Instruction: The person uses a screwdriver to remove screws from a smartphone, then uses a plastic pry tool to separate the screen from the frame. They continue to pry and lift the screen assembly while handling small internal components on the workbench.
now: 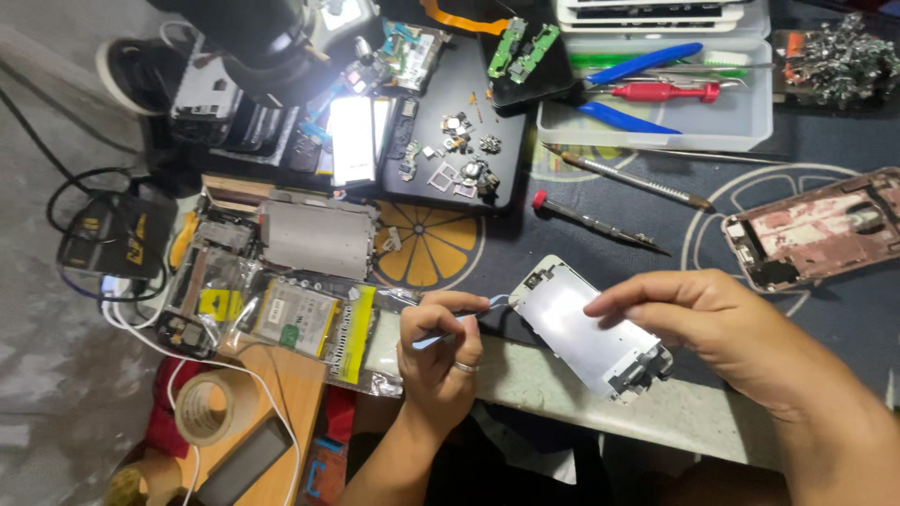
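Note:
My left hand (439, 347), with a ring on one finger, is closed around a thin light-blue tool (461, 323) whose tip reaches the left edge of a phone screen assembly (586, 328). That assembly lies face down, its silver metal backplate up, at the table's front edge. My right hand (698, 319) rests on its right side, fingers pressing down on the backplate and holding it still.
A pink phone housing (811, 230) lies at right. Two screwdrivers (600, 223) lie behind the assembly. A clear tool tray (656, 89) with pliers stands at the back. Small parts sit on a black mat (450, 159). Packaged parts (300, 319) and a tape roll (211, 408) lie at left.

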